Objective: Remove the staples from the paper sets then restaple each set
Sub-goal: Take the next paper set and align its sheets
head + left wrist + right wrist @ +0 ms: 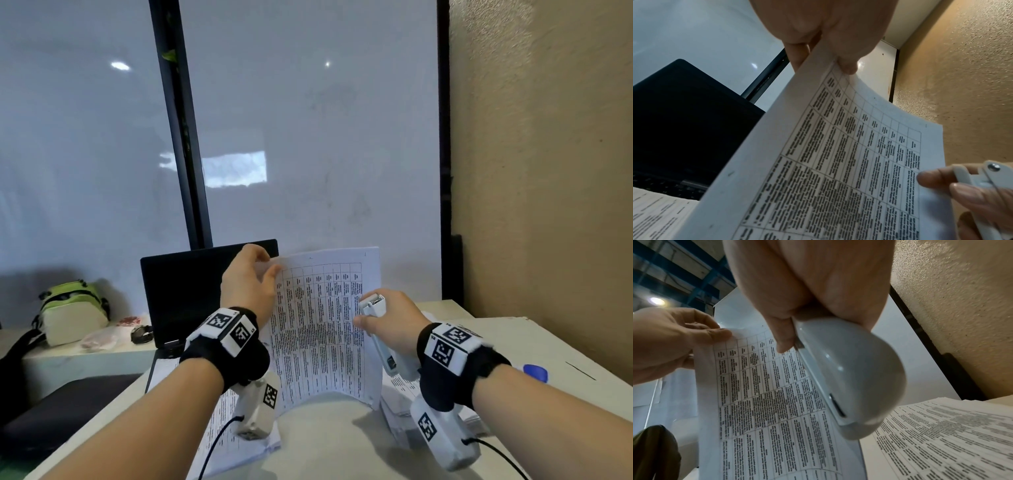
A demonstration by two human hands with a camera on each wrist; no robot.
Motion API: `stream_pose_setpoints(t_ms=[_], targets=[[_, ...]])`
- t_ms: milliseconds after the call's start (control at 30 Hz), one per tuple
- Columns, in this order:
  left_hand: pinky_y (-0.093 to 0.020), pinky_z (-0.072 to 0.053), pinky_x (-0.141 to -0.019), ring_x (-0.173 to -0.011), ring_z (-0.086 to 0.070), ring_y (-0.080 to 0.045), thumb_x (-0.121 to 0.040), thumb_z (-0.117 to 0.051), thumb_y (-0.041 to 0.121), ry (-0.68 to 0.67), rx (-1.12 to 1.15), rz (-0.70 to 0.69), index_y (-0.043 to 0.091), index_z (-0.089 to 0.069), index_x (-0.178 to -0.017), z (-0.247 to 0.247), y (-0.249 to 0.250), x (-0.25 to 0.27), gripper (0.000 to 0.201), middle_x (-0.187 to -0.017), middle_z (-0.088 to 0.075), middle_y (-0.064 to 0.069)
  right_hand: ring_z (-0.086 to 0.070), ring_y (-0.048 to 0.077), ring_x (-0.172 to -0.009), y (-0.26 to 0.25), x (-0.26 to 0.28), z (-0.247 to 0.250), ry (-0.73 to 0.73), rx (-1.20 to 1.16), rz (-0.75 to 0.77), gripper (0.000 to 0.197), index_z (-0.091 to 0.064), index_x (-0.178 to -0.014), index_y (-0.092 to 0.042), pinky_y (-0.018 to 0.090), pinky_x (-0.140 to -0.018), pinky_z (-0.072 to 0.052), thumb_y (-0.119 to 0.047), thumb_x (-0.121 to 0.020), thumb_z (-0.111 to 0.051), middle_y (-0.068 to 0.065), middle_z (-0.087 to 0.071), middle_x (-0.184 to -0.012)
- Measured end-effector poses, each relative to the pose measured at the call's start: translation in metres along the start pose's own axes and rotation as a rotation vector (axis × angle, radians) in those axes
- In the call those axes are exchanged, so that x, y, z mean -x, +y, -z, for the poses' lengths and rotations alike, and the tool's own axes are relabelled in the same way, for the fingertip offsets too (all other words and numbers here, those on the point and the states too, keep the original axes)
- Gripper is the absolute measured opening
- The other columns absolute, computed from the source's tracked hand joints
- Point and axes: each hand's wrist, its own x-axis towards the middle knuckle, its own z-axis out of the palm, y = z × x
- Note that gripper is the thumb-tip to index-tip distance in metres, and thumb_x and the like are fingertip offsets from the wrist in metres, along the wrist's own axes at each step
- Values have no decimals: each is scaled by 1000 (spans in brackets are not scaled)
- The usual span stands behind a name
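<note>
A paper set (322, 329) printed with a table stands upright over the table, its lower part curving down. My left hand (251, 279) pinches its top left corner between thumb and fingers (846, 66). My right hand (387, 318) grips a white stapler (375, 308) at the sheet's right edge, with the thumb lying against the paper. The wrist views show the same paper set (849, 162) (766, 394), the stapler (849, 378) and the left hand (674, 340) at the corner.
An open black laptop (191, 291) stands behind the left hand. Printed stacks lie on the white table (342, 442) at the left (226, 435) and right (397, 397). A blue object (535, 371), a green-white bag (73, 310) and a beige wall (548, 171) surround them.
</note>
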Motion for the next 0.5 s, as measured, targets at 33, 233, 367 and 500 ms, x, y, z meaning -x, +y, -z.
stream_pose_setpoints(t_ms=[33, 233, 367, 500], targets=[[-27, -42, -77, -88, -54, -14, -90, -66, 21, 1, 7, 8, 22, -54, -91, 1, 1, -1, 12, -87, -54, 11, -61, 14, -76, 0, 0, 0, 7, -21, 0, 28, -61, -108, -19, 16, -54, -40, -20, -83, -74, 3, -66, -88], [-30, -46, -72, -81, -53, -13, -86, -70, 32, -118, -66, 37, 25, -48, -97, 7, 0, -4, 25, -87, -49, 12, -61, 14, -75, -1, 0, 3, -10, -58, 3, 24, -61, -105, -18, 13, -52, -39, -19, -84, -73, 3, -66, -86], [-31, -46, -71, -84, -53, -15, -87, -69, 32, -188, -104, 105, 24, -42, -104, 10, -2, -7, 34, -97, -50, 5, -61, 16, -71, -2, -1, 2, -3, -90, 9, 21, -62, -103, -14, 14, -52, -41, -16, -85, -72, 3, -64, -79], [-33, -47, -79, -96, -55, -20, -87, -69, 25, -176, 84, 246, 15, -35, -123, 9, -8, -3, 50, -104, -48, 5, -66, 23, -80, 1, -1, 0, 14, -101, 9, 20, -63, -100, -15, 20, -59, -44, -18, -84, -73, 5, -66, -81]])
